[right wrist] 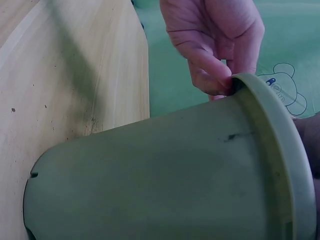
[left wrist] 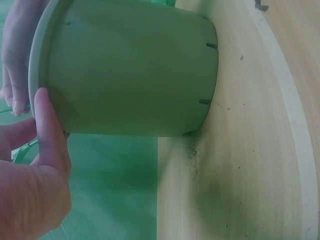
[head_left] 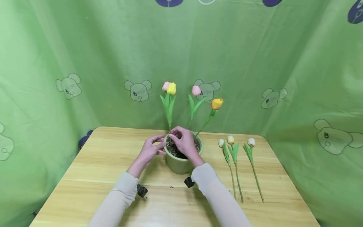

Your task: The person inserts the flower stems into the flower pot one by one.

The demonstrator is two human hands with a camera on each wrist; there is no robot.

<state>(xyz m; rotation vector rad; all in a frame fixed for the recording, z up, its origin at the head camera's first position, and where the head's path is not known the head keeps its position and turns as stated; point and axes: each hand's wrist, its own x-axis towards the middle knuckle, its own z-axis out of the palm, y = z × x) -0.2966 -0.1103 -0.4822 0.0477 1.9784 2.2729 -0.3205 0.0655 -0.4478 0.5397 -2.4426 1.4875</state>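
A light green flower pot (head_left: 180, 166) filled with dark soil (head_left: 176, 152) stands upright on the table. My left hand (head_left: 149, 150) grips its left rim, one finger lying along the outer wall in the left wrist view. Over the soil, my right hand (head_left: 185, 143) pinches the low stem of a yellow artificial tulip (head_left: 171, 89); in the left wrist view the right fingertips (left wrist: 19, 106) close on a green stem. A pink tulip (head_left: 165, 86) overlaps the yellow one. Another pink tulip (head_left: 196, 90) and a leaning orange tulip (head_left: 217, 104) rise from the pot's back and right.
Three white or pale tulips, left (head_left: 221, 143), middle (head_left: 231, 139) and right (head_left: 251, 142), lie on the wooden table (head_left: 113, 164) right of the pot. Soil crumbs dot the tabletop. A green curtain (head_left: 181, 47) with bear prints hangs behind and at both sides.
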